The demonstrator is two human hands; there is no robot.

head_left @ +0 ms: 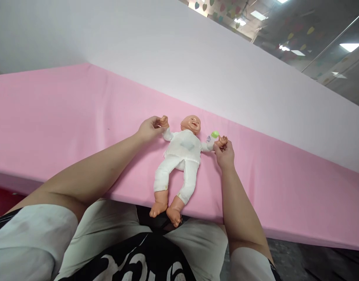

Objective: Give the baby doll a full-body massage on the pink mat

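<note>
The left hand [150,128] sits on the pink sheet [50,125]. Its fingers are closed around one little hand of the baby doll [182,156]. The doll lies on its back in the middle of the sheet, right in front of the person. It wears white clothes. Its arms are spread out to both sides. Its bare feet poke out over the near edge of the pink sheet. Just past the doll's other arm is a small white bottle [212,136] with a green top. The right hand [224,154] is next to it, and its fingers pinch the doll's other little hand. Behind it all is a white wall [197,58].

What could go wrong? The doll's legs already hang over the edge, so a tug toward the person could likely slide it off. The right hand is close to the bottle and might bump it and knock it away.

Count: one doll, one bottle, one pink sheet, two hands.
</note>
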